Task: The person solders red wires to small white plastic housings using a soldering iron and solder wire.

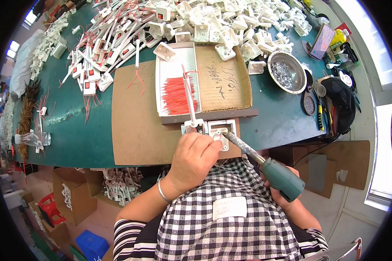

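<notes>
My left hand (193,157) is closed, its fingertips pressed against a small white plastic housing (224,142) at the table's near edge. Part of that housing is hidden by the fingers. Beside it, a white stem (189,98) with red wires at its far end rises from another white part (193,124). In my right hand (279,191) is an electric screwdriver (283,179) with a thick green handle and mottled metal shaft. Its tip meets or hovers just over the housing; I cannot tell which. The handle hides most of the right fingers.
An open cardboard box (247,89) holds cut red wires (178,95). White housings (231,21) and wired switch parts (89,74) pile up behind. A metal bowl (301,71) of small silvery pieces, a phone (322,41) and pliers (320,115) lie right; a clear bottle (35,138) left.
</notes>
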A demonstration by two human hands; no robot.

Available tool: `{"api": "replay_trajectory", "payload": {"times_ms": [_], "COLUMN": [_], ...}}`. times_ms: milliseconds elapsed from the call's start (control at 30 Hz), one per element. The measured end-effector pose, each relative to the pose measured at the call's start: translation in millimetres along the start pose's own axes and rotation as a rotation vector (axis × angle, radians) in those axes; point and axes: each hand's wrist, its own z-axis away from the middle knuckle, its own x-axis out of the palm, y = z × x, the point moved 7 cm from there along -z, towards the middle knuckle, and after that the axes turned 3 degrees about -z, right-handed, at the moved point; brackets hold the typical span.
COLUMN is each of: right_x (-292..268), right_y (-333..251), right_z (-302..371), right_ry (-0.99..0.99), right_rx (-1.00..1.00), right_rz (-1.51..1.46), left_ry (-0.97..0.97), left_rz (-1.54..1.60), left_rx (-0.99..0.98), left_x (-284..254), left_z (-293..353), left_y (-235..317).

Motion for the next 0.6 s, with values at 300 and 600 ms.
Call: {"api": "replay_trajectory", "payload": {"times_ms": [300, 600], "right_x": [-3, -16], "right_y": [10, -22], "right_z": [9, -8], "right_ry": [0.099, 0.158], "right_rx": [0.085, -0.153], "right_rz": [-0.041, 0.044], "left_ry": [0.004, -0.02], "left_rz": [0.0, 0.003], "left_rx": [-0.001, -0.007], "left_x": [0, 0], "left_z": [0, 1], "left_y": [-1, -1]}}
